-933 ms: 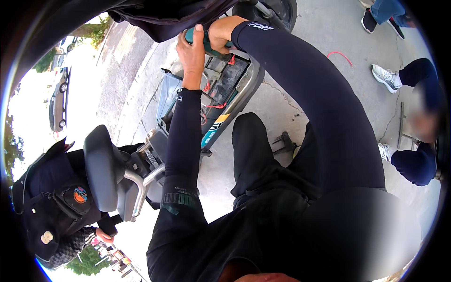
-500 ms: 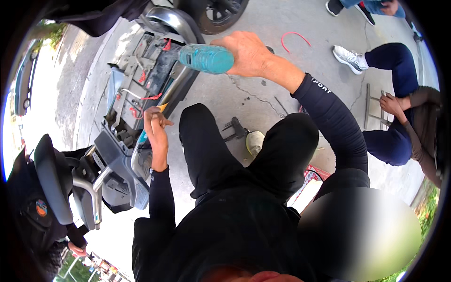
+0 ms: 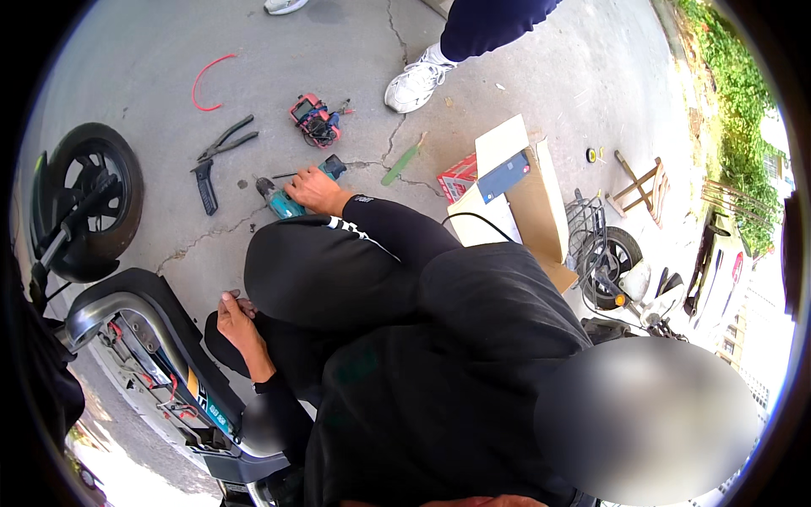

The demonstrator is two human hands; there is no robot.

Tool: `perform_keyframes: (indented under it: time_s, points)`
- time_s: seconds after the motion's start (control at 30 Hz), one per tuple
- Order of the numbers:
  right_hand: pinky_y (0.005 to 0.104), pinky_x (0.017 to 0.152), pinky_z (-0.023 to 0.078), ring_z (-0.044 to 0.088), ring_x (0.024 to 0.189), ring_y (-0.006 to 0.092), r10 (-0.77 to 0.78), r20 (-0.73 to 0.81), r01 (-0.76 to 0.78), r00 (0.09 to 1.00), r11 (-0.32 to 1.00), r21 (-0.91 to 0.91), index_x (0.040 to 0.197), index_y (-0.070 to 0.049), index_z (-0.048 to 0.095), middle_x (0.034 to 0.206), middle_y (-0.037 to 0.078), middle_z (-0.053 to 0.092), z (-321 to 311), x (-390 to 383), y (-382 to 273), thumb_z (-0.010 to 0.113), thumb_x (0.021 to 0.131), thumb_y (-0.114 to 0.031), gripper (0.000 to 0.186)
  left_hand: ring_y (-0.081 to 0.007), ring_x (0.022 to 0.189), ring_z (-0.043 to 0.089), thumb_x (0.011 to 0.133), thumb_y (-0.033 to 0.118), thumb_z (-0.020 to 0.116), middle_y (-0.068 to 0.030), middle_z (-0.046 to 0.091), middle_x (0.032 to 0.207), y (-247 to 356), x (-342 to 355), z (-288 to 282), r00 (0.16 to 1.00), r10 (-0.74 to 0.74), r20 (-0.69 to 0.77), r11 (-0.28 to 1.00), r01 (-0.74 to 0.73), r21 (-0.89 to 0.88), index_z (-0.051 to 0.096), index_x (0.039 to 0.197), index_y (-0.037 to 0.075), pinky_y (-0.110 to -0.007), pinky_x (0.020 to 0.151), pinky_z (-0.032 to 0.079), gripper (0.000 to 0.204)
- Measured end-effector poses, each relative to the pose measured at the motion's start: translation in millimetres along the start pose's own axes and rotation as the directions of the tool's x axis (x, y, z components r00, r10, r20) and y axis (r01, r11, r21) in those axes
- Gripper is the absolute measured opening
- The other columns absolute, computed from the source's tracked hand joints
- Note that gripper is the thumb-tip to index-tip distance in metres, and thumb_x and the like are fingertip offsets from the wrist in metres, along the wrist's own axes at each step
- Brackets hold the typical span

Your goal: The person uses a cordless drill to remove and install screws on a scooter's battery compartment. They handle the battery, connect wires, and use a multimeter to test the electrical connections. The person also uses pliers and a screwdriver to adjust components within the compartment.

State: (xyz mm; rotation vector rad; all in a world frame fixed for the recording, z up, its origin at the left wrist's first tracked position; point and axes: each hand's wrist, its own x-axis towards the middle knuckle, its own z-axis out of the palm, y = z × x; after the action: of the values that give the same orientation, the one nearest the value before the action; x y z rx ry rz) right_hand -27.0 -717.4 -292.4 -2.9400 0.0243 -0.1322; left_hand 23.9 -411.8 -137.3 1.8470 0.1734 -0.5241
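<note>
On the concrete ground lies a teal cordless drill (image 3: 284, 203), and my right hand (image 3: 319, 191) is closed over its handle. The drill's head points left, its dark base shows beyond my fingers. A thin dark shaft lies beside the hand. My left hand (image 3: 239, 325) is by my left knee with its fingers bent and pressed together; whether anything small is in them is hidden. Close to that hand stands a scooter (image 3: 156, 308) with its body opened, showing red wires (image 3: 173, 389). Pliers (image 3: 226, 140), a black-handled tool (image 3: 204, 188) and a red multimeter (image 3: 314, 120) lie beyond the drill.
A green-handled tool (image 3: 404, 162) and a curved red wire (image 3: 198, 84) lie on the ground. An open cardboard box (image 3: 545, 203) stands to the right. Another person's white shoe (image 3: 416, 83) is ahead. A black wheel (image 3: 95, 186) is at left, a folding wooden stool (image 3: 646, 190) far right.
My view has turned right, away from the scooter. My right hand has brought the drill from beside the scooter down to the ground. My left hand has drawn back to my knee.
</note>
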Motion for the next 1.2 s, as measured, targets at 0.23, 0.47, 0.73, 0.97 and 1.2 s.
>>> perform_keyframes:
  time_s: [0.23,0.47,0.73,0.97,1.2]
  points:
    - [0.0411,0.073,0.053,0.07,0.086,0.0238,0.01,0.009,-0.011,1.0,0.999,0.048,0.091,-0.014,0.067,0.083,0.003,0.07,24.2,-26.1,12.3,0.063,0.085,-0.021,0.01,-0.0198,0.092,0.072,0.1,0.014,0.063,-0.0113,0.073,0.11,-35.1,50.2,5.3,0.973,-0.161,0.166,0.987,0.162,0.008,0.064,0.121,-0.004,-0.03,0.085,0.058,0.028]
    - [0.0499,0.085,0.056,0.07,0.098,0.0429,0.661,0.196,-0.62,0.725,0.501,0.605,0.114,-0.002,0.071,0.102,0.021,0.074,-48.0,-20.1,68.7,0.076,0.08,-0.028,0.043,-0.0291,0.112,0.069,0.103,0.018,0.054,-0.019,0.066,0.128,0.3,134.9,67.5,0.853,-0.071,0.517,0.978,0.161,-0.131,0.056,0.136,-0.006,-0.036,0.094,0.058,0.04]
    - [0.0373,0.087,0.059,0.073,0.103,0.0306,0.191,0.514,-0.368,0.836,-0.499,0.785,0.122,0.012,0.061,0.115,0.024,0.07,-156.6,48.8,57.1,0.058,0.104,-0.038,0.054,-0.0113,0.091,0.062,0.106,0.021,0.059,-0.0098,0.07,0.11,135.1,146.8,115.6,0.8,0.403,0.444,0.876,-0.478,0.067,0.062,0.131,-0.002,-0.029,0.088,0.054,0.034]
    - [0.0392,0.09,0.059,0.071,0.099,0.0288,-0.288,0.499,-0.514,0.817,-0.756,0.405,0.113,0.004,0.06,0.112,0.019,0.071,-100.1,65.2,-5.4,0.038,0.111,-0.041,0.05,-0.0289,0.088,0.065,0.088,0.011,0.073,-0.0103,0.069,0.088,131.6,85.6,128.6,0.457,0.561,0.69,0.312,-0.889,0.335,0.072,0.115,0.009,-0.039,0.075,0.054,0.027]
    - [0.0336,0.082,0.06,0.069,0.09,0.0226,-0.004,0.878,-0.578,0.478,-0.754,0.311,0.115,0.003,0.061,0.1,0.01,0.067,-34.6,-10.1,-7.2,0.048,0.108,-0.022,0.028,-0.0333,0.111,0.062,0.088,0.014,0.071,-0.0107,0.067,0.118,41.8,25.1,105.4,0.551,0.364,0.751,0.451,-0.81,0.376,0.066,0.125,0.01,-0.044,0.087,0.053,0.037]
